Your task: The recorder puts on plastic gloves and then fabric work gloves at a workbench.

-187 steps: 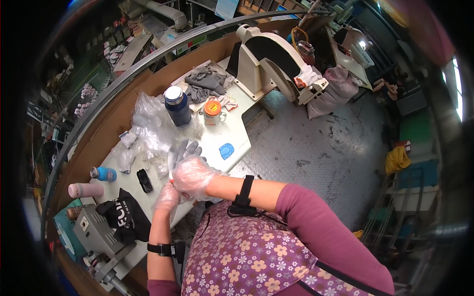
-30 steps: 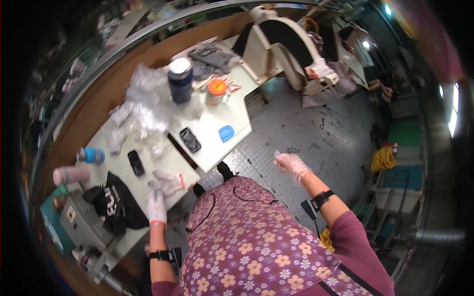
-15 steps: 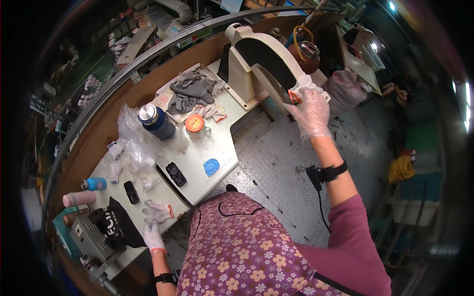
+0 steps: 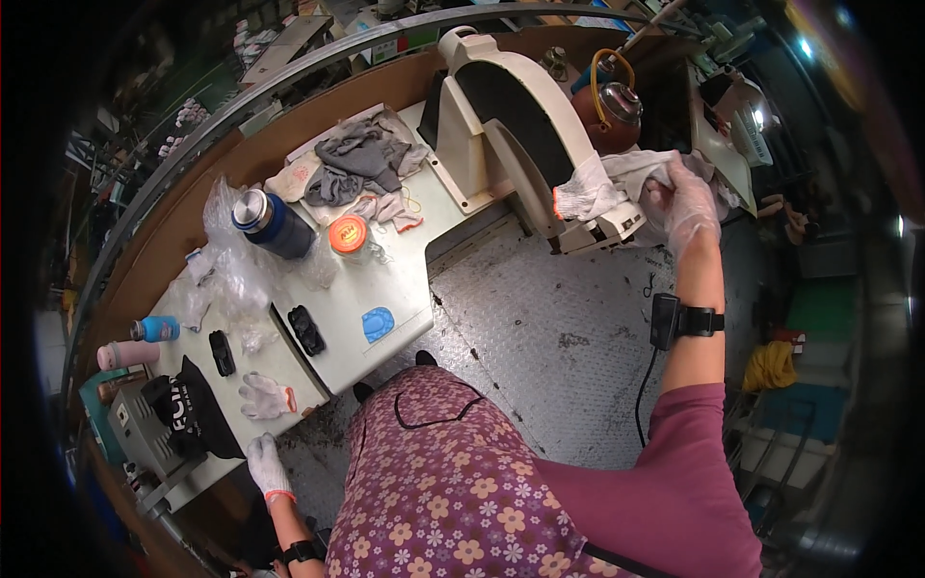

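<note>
While reaching far out over the metal floor [image 4: 540, 318], gripped a white cloth [image 4: 641, 166] with the right hand [image 4: 686, 207], fingers closed around it at the near end of the cream machine [image 4: 501, 116], draped there just beside a white knit glove [image 4: 583, 197]. Rested the left hand [image 4: 265, 467] on the edge of the desk [image 4: 400, 279], fingers laid flat and holding nothing, seemingly as a brace for the long stretch. Had a spare glove [image 4: 262, 395] lying near that hand. Had on the desk also a blue flask [image 4: 270, 223], an orange-lidded jar [image 4: 349, 234], grey rags [image 4: 361, 159] and crumpled plastic bags [image 4: 236, 275], all well apart from the cloth. Met nothing between hand and cloth; crowded only by the machine's housing and a copper kettle [image 4: 612, 101] behind.
</note>
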### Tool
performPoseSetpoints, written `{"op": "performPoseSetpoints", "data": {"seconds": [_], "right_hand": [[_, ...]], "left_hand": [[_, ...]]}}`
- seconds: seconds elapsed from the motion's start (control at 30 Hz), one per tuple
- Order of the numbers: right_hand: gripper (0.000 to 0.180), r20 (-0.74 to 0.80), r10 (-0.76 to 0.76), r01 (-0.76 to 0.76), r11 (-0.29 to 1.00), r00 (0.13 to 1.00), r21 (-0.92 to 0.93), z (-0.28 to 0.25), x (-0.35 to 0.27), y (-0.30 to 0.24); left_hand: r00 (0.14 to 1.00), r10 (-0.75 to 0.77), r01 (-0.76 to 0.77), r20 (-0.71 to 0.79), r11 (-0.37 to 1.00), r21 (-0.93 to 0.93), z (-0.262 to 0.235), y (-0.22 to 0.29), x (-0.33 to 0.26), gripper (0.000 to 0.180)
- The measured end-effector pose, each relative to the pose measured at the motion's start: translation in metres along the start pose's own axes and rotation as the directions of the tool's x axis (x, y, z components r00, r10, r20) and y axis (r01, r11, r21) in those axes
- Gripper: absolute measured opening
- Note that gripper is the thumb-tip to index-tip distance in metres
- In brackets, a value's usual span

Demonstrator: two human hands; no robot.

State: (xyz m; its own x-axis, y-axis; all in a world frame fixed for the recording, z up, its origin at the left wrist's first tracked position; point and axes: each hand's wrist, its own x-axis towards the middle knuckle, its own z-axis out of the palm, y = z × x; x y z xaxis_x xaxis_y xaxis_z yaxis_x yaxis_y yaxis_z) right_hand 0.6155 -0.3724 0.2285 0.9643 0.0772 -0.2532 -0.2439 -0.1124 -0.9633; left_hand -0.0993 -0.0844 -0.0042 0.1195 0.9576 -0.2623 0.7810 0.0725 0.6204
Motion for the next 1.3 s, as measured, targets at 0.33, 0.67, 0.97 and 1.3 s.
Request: {"op": "performPoseSetpoints", "data": {"seconds": [0.33,0.67,0.97,1.3], "right_hand": [[0.017,0.125,-0.163,0.087,0.882,0.979,0.463,-0.057,0.036,-0.020],[0.022,0.560,-0.668,0.783,0.055,0.490,-0.619,0.000,-0.018,0.010],[0.042,0.633,-0.494,0.732,0.011,0.596,-0.681,0.056,-0.089,0.019],[0.013,0.920,-0.300,0.967,0.049,0.253,-0.249,0.152,-0.187,0.099]], "left_hand": [[0.996,-0.003,0.001,0.087,1.000,0.027,0.021,0.036,-0.013,0.033],[0.988,0.028,-0.038,0.154,0.997,0.061,0.040,0.065,-0.017,0.035],[0.973,0.120,-0.164,0.197,0.960,0.227,0.038,0.097,-0.004,0.038],[0.968,0.203,-0.223,0.147,0.966,0.135,0.066,0.101,0.092,0.038]]}}
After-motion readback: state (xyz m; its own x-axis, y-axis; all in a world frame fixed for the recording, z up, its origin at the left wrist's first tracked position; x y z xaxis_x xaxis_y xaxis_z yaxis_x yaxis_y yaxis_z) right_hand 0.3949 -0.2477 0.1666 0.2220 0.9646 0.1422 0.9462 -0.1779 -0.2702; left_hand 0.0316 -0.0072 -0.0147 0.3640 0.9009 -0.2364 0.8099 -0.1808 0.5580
